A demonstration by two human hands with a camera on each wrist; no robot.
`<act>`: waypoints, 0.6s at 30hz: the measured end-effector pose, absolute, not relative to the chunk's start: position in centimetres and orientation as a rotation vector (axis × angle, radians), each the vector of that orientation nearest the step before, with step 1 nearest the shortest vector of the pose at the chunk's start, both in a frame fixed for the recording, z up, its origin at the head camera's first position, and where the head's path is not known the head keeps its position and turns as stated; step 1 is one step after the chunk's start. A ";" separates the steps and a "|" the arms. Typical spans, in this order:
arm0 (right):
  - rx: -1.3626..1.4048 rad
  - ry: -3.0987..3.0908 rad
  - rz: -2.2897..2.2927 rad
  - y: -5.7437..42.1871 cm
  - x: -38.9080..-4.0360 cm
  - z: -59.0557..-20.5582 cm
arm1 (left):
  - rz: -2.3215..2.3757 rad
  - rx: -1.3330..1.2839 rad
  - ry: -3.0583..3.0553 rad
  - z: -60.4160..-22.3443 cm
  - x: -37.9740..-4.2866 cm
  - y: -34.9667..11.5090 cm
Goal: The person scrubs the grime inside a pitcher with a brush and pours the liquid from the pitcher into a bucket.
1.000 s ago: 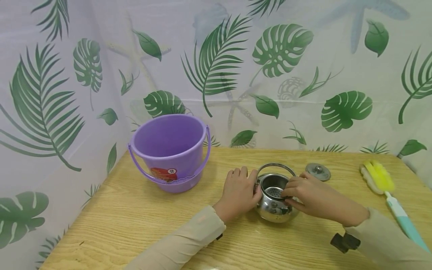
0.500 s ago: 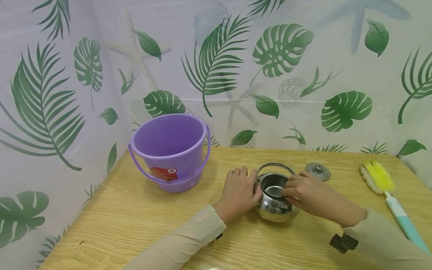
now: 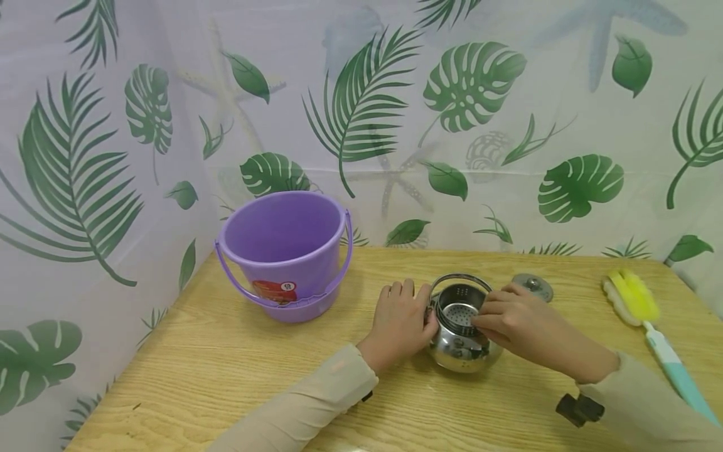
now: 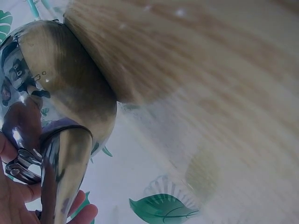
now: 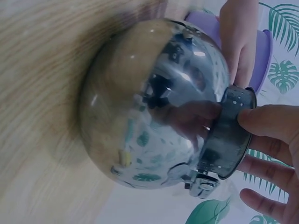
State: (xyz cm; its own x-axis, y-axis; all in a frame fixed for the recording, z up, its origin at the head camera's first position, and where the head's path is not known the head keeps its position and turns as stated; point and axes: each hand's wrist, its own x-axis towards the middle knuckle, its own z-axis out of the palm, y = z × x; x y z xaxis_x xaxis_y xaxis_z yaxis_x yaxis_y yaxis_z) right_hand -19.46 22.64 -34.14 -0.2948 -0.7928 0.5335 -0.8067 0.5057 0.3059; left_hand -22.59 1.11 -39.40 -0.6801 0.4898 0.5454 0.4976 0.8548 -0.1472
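A shiny round steel teapot (image 3: 459, 355) stands on the wooden table with its hoop handle (image 3: 463, 276) raised. My left hand (image 3: 398, 323) grips its left side; the left wrist view shows the spout (image 4: 65, 172) among the fingers, beside the handle hinge (image 4: 21, 168). My right hand (image 3: 525, 326) pinches the rim of a perforated steel tea strainer (image 5: 229, 135) between thumb and fingers. The strainer sits partly raised in the teapot's mouth, its upper wall standing above the opening in the right wrist view. Its lower part is hidden inside the pot.
The steel lid (image 3: 539, 287) with its knob lies behind my right hand. A purple bucket (image 3: 319, 273) stands at the back left. A brush with a yellow sponge head (image 3: 635, 298) and teal handle (image 3: 683, 376) lies at the right. A leaf-patterned curtain (image 3: 367, 220) borders the table's back.
The strainer has risen a little out of the teapot, pinched by my right hand, which has moved up slightly. My left hand and the teapot have stayed in place.
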 end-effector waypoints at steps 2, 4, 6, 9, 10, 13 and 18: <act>1.305 -2.100 0.024 22.7 -19.5 -33.9 | -0.020 -0.716 -2.445 -39.4 -22.6 1.1; 1.303 -2.087 0.020 22.7 -19.5 -33.8 | -0.024 -0.717 -2.454 -39.3 -22.6 1.1; 1.295 -2.072 0.020 22.7 -19.5 -33.6 | -0.027 -0.717 -2.461 -39.3 -22.6 1.1; 1.286 -2.047 0.030 22.6 -19.5 -33.3 | -0.028 -0.717 -2.462 -39.2 -22.6 1.1; 1.284 -2.040 0.034 22.6 -19.5 -33.3 | -0.027 -0.718 -2.461 -39.2 -22.5 1.1; 1.297 -2.032 0.047 22.6 -19.6 -33.0 | -0.031 -0.717 -2.461 -39.2 -22.5 1.2; 1.304 -2.019 0.059 22.8 -19.5 -32.3 | -0.038 -0.715 -2.473 -39.3 -22.5 1.2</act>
State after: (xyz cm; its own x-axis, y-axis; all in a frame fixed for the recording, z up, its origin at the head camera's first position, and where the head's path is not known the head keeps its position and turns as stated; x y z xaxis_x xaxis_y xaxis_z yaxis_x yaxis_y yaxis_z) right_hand -19.50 22.78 -32.33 -0.2285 -0.7761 0.5878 -0.8091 0.4871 0.3286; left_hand -22.46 1.25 -39.29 -0.7014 0.4837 0.5235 0.4997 0.8575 -0.1229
